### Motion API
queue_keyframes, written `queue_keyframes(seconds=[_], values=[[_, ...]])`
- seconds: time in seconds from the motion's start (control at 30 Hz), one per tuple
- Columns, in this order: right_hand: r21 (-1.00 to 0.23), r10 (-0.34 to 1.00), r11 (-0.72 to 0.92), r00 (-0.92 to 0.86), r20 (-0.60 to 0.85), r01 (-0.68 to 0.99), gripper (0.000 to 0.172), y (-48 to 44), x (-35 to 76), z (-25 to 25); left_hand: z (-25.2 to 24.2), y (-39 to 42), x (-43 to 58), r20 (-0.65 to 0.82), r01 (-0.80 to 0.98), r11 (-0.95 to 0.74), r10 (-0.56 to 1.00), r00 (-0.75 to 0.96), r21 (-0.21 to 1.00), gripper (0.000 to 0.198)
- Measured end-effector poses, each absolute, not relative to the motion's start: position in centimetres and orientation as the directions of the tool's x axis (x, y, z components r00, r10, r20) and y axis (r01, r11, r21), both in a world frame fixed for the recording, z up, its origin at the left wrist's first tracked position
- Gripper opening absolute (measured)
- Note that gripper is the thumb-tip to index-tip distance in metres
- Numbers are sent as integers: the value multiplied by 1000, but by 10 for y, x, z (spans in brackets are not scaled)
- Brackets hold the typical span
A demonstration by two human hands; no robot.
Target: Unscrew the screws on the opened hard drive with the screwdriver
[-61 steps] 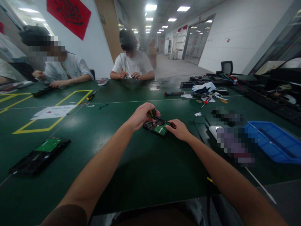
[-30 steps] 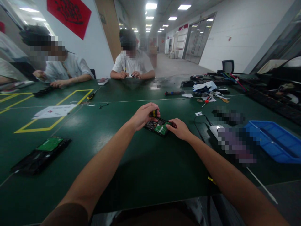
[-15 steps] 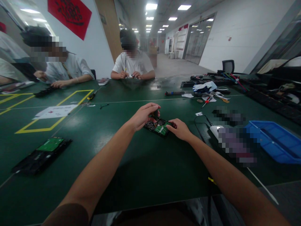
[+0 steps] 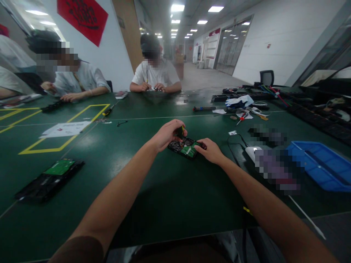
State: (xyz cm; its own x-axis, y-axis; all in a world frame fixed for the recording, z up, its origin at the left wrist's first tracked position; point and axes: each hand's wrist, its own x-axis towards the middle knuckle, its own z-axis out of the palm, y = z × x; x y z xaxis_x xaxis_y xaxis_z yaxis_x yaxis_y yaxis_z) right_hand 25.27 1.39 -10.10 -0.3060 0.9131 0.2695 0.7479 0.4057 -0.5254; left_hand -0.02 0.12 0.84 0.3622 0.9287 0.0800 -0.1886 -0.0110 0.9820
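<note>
A small black device with a green circuit board (image 4: pixel 188 149) lies on the green table, between my hands. My left hand (image 4: pixel 172 134) is closed round a black and yellow screwdriver (image 4: pixel 181 131), held upright over the device's left part; its tip is hidden. My right hand (image 4: pixel 210 149) grips the device's right end, with fingers behind and thumb at the board's edge. A second black device with a green board (image 4: pixel 51 180) rests at the left of the table.
A blue tray (image 4: pixel 323 166) and a white, partly blurred item (image 4: pixel 253 155) with a cable are on the right. Gloves (image 4: pixel 240 101) and a red screwdriver (image 4: pixel 242 117) lie farther back. A person (image 4: pixel 156 75) sits opposite, another (image 4: pixel 79 78) at the left.
More yellow shows on the screwdriver's handle in my left hand, so it appears turned. My right hand and the device hold nearly the same place.
</note>
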Motion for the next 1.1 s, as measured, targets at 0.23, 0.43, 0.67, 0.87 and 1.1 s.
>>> queue_keyframes(seconds=[0.23,0.43,0.67,0.87,1.1], values=[[-530,916,400,-309,256,747,39,14,253,-100,9,1,0,86,-177,-21,927,366,984,21],[-536,917,399,-309,253,744,40,14,253,-100,11,0,2,92,-153,-39,932,350,987,19],[-536,916,400,-308,256,744,38,14,252,-100,13,-1,1,127,-69,-111,942,312,991,20],[-531,916,401,-308,259,747,37,13,252,-99,9,1,1,111,-76,-91,940,321,993,23],[-535,921,389,-301,249,749,37,12,251,-96,10,0,0,115,-140,-69,929,352,988,22]])
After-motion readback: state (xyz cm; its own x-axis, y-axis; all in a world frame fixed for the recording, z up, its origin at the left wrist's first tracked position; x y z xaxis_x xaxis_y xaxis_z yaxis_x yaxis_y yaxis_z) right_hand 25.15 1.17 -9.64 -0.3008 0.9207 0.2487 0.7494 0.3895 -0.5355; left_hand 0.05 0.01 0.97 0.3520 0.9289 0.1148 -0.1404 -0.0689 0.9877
